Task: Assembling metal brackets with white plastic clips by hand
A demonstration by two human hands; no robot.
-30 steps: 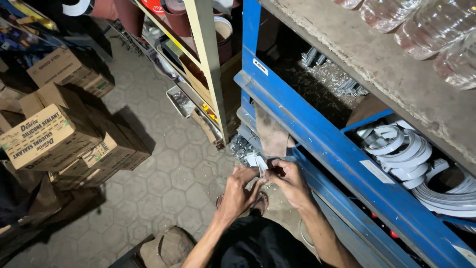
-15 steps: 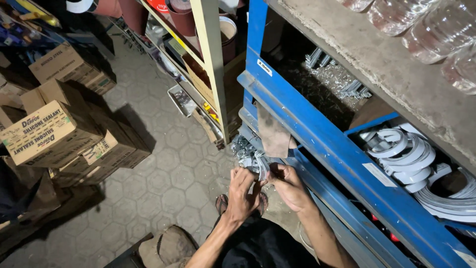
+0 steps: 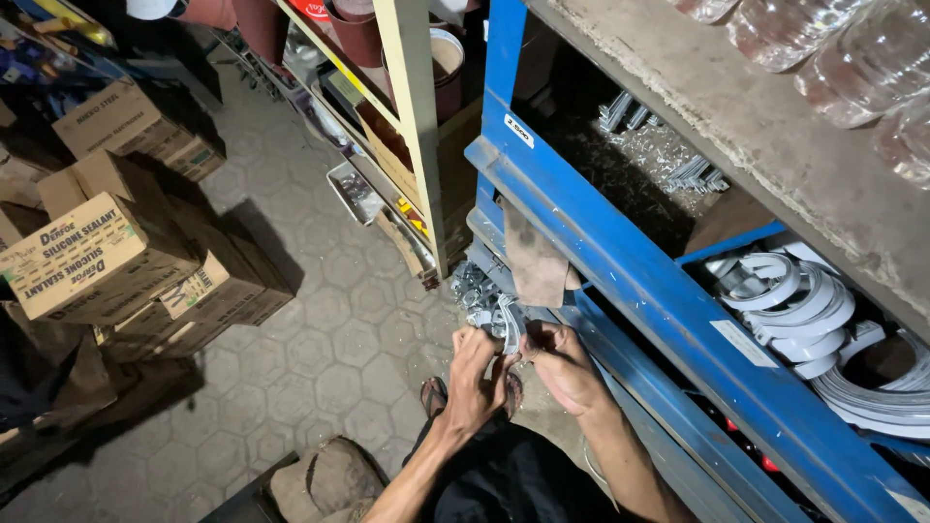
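My left hand and my right hand meet in front of a blue metal shelf rack. Both pinch a small bundle of silvery metal clamps held between them. More of the same shiny clamps lie in a heap on the low shelf just beyond my fingers. A flap of brown cardboard hangs over the blue rail right above the hands. My forearms rise from the bottom of the view, over dark trousers and a sandalled foot.
Stacked cardboard boxes stand on the hexagon-tiled floor at left. A yellow rack upright carries maroon pots. White plastic rings fill a blue bin at right; clear bottles sit on the top shelf. A brown sack lies by my knee.
The hands have drawn closer to the clamp heap on the low shelf, and the small white piece held a second ago no longer shows. The view has shifted slightly.
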